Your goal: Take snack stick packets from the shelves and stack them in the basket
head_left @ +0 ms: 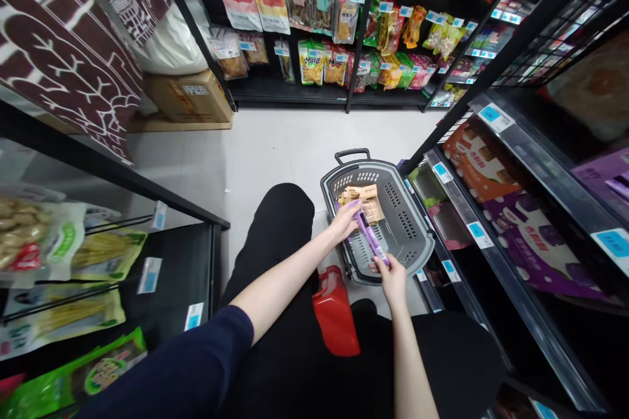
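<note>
A slim purple snack packet [369,236] is stretched between my two hands, above a grey shopping basket [417,226] on the floor. My left hand [345,221] grips its far end with closed fingers. At the near end my right hand [390,270] pinches it. Inside the basket, beneath the held packet, lie tan paper-like packages [371,201]; part of them is hidden by my left hand. The basket's black handle [351,154] sticks out at its far side.
A red object [335,314] sits between my legs. Shelves with purple boxes [540,249] stand close on the right. On the left is a black rack [181,262] with bagged food. Hanging snack bags [310,64] line the back, beside a cardboard box [191,97].
</note>
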Motion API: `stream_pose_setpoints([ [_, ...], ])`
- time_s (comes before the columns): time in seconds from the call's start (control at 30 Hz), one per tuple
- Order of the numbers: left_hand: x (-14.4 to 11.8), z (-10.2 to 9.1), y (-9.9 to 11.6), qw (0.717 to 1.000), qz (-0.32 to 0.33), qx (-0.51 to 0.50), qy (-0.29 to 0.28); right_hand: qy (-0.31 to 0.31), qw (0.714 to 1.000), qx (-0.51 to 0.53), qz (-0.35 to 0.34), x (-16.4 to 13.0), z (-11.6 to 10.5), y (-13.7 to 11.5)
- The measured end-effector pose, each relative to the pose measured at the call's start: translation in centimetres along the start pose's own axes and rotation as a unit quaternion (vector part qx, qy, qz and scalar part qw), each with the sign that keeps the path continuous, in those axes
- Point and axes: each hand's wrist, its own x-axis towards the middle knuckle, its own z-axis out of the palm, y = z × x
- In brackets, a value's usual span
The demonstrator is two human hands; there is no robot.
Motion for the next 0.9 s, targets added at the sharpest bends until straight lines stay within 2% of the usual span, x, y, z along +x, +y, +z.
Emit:
stream_pose_setpoints([
  [0.1,0.0,-0.2,-0.3,0.995,-0.05,0.081,0.028,0.099,0.977,-0.151,-0.112,0.2,-0.5,0.3],
  [0.13,-0.1,-0.2,-0.4,0.993,-0.065,0.094,0.033,0.117,0.967,-0.177,-0.139,0.3,-0.7,0.4],
  [0.2,-0.1,-0.1,-0.5,0.992,-0.076,0.089,0.04,0.116,0.963,-0.188,-0.156,0.5,-0.8,0.6],
  [0.27,-0.3,0.1,-0.5,0.994,-0.073,0.075,0.038,0.067,0.979,-0.145,-0.129,0.6,-0.8,0.7],
  [0.33,-0.5,0.3,-0.6,0.994,-0.073,0.082,0.016,-0.002,0.996,-0.067,-0.067,0.6,-0.5,0.8],
  [0.4,-0.9,0.5,-1.0,0.991,-0.087,0.098,-0.027,-0.055,0.998,0.023,-0.003,0.4,0.0,0.7],
  [0.47,-1.4,0.8,-1.7,0.984,-0.111,0.112,-0.087,-0.079,0.99,0.106,0.043,0.3,0.6,0.4],
  [0.57,-2.1,0.9,-3.0,0.963,-0.125,0.166,-0.17,-0.058,0.977,0.188,0.083,0.3,1.1,0.0],
  [0.7,-2.4,0.5,-4.5,0.923,-0.149,0.258,-0.244,0.006,0.976,0.201,0.088,0.6,1.1,-0.2],
  [0.8,-2.3,0.1,-4.8,0.911,-0.168,0.269,-0.265,0.021,0.978,0.195,0.078,0.7,0.9,-0.2],
  [0.9,-2.1,0.2,-4.3,0.927,-0.157,0.244,-0.237,0.009,0.975,0.205,0.09,0.6,0.8,-0.2],
])
